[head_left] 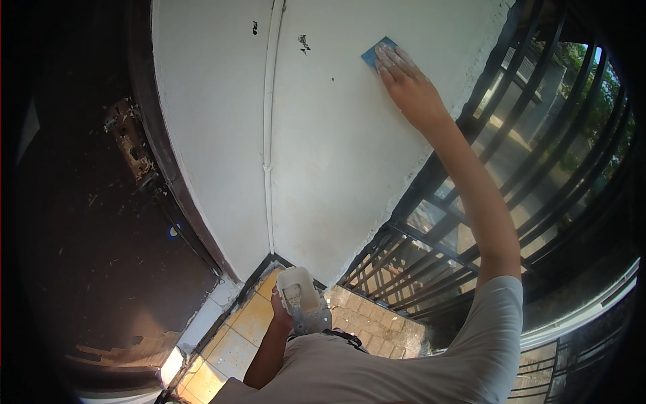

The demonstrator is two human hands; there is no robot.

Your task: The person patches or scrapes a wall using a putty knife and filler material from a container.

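Note:
With arm stretched up, my right hand presses a flat, square blue putty scraper against the white wall. White residue coats its fingers, which lie over the scraper. Low in front of my body, my left hand grips the side of a whitish plastic tub. Pale, putty-like paste smears the tub's inside; part of the left hand is hidden behind it. Dark chipped spots mark the wall left of the scraper.
A white pipe runs down the wall. At left stands a brown door with damaged wood at its edge. Black metal bars close off the right side. Yellow tiles and brick paving lie below.

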